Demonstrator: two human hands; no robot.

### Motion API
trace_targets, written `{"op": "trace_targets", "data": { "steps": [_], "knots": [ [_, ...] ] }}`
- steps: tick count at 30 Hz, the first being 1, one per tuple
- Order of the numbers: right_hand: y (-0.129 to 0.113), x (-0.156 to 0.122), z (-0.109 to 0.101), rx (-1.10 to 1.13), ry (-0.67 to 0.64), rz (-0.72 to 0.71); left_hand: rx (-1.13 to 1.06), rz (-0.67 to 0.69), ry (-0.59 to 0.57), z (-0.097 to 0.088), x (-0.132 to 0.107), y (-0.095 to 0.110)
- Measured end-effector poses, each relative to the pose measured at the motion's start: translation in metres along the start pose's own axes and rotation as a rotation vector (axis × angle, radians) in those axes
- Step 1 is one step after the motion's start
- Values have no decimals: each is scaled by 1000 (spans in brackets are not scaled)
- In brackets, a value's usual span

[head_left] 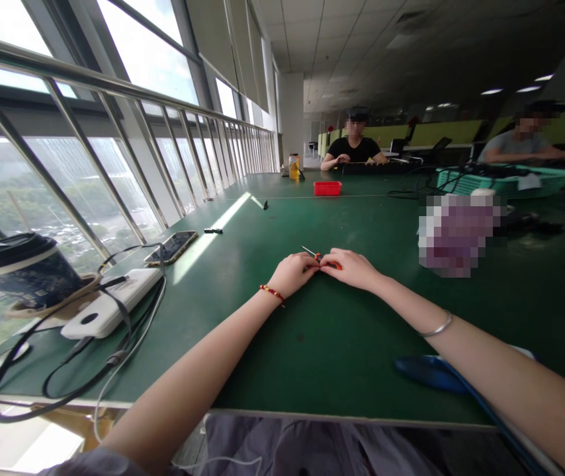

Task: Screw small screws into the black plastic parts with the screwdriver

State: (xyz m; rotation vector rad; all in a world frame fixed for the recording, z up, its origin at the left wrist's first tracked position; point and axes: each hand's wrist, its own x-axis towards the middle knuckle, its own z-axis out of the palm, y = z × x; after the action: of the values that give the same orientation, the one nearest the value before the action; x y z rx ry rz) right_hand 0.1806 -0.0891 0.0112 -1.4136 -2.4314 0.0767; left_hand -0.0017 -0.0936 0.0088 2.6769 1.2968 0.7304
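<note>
My left hand (295, 272) and my right hand (350, 268) meet knuckle to knuckle on the green table (312, 330). Both are curled shut on a small orange-handled tool (318, 256). Its thin metal tip pokes out to the upper left, above my left fingers. My left wrist wears a red beaded bracelet, my right wrist a thin silver bangle. What the tool touches is hidden by my fingers.
To the left lie a phone (171, 246), a white power bank (114, 304) with black cables and a lidded cup (24, 271). A red tray (327, 188) and a yellow jar (294, 166) stand farther off. Two people sit at the far end. A blue object (426, 371) lies under my right forearm.
</note>
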Motion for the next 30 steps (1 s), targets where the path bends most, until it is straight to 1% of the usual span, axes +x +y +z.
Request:
{"op": "trace_targets", "data": {
  "steps": [7, 12, 17, 25, 28, 30],
  "knots": [
    [2, 0, 1, 12, 10, -8, -154, -27, 22, 5, 5, -11],
    [4, 2, 2, 15, 10, -21, -258, -91, -18, 3, 9, -14],
    [4, 2, 2, 6, 14, -37, -200, -121, -8, 0, 11, -9],
    [1, 0, -1, -6, 1, -43, -126, -118, -22, -2, 10, -5],
    [3, 0, 0, -4, 0, -63, -91, -103, -28, -2, 9, -3],
    [3, 1, 0, -7, 2, -69, -30, -77, -29, -3, 7, 0]
  ]
}}
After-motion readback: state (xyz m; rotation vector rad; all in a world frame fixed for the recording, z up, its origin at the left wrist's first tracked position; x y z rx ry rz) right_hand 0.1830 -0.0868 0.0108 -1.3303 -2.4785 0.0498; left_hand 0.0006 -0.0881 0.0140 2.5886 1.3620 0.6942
